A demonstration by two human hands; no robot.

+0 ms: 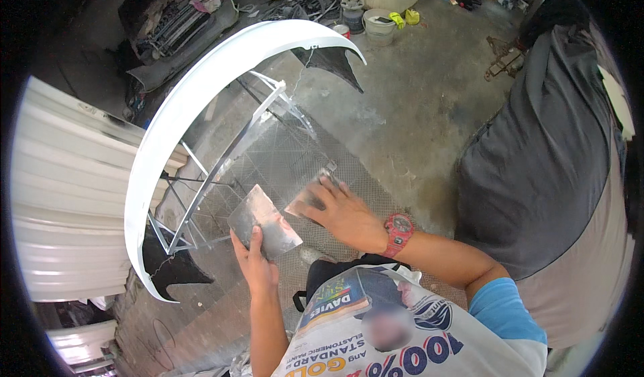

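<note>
My left hand (260, 264) is closed on the lower edge of a thin, square grey plate (272, 219), its thumb on top. A pinkish smear runs along the plate's right side. Just right of it, my right hand (350, 221) is slightly blurred and grips a small flat spreader (303, 201) with a pinkish face. The fingers partly cover this piece, and it is apart from the plate. In front and to the left, a long curved white car bumper (155, 149) rests on a metal-frame stand (228, 159).
Corrugated white panels (77, 189) stand at the left. A dark cloth cover (530, 149) drapes a large object at the right. Far back are a white bucket (379, 28), yellow gloves (397, 19) and dark car parts (178, 25). Mesh matting (349, 155) lies on the concrete floor.
</note>
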